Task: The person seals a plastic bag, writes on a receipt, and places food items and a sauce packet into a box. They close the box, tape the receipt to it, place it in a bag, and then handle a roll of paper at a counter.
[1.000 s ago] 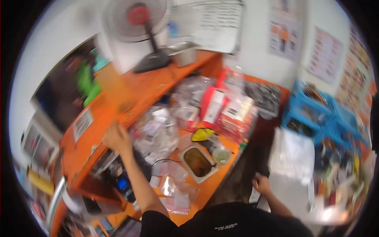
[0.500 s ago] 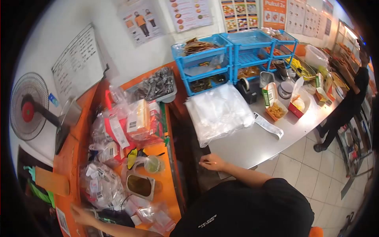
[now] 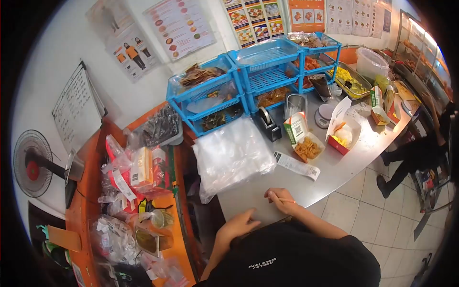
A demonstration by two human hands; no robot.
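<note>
My left hand [image 3: 238,224] is over the near edge of the metal table [image 3: 239,196], its fingers stretched out and apart, holding nothing. Close beside it, my right hand [image 3: 282,200] is closed with the fingers curled in; whatever it may hold is hidden. In front of both hands lies a stack of clear plastic bags [image 3: 234,155]. A printed receipt [image 3: 297,166] rests to the right of the stack. Beyond the receipt, an open box of fried food [image 3: 307,148] stands near a red-and-white box with rice [image 3: 343,136]. A black tape dispenser [image 3: 269,125] sits behind the bags.
Blue stacked baskets [image 3: 271,81] with packed food line the wall. On the left, an orange counter [image 3: 179,225] carries bagged orders [image 3: 112,239], a metal container [image 3: 147,240] and a tub of wrapped cutlery [image 3: 167,131]. Another person [image 3: 406,160] stands at the far right.
My left hand has come from the left counter to the metal table, near my right hand. My right hand has shifted right, still closed. The view has turned to the right.
</note>
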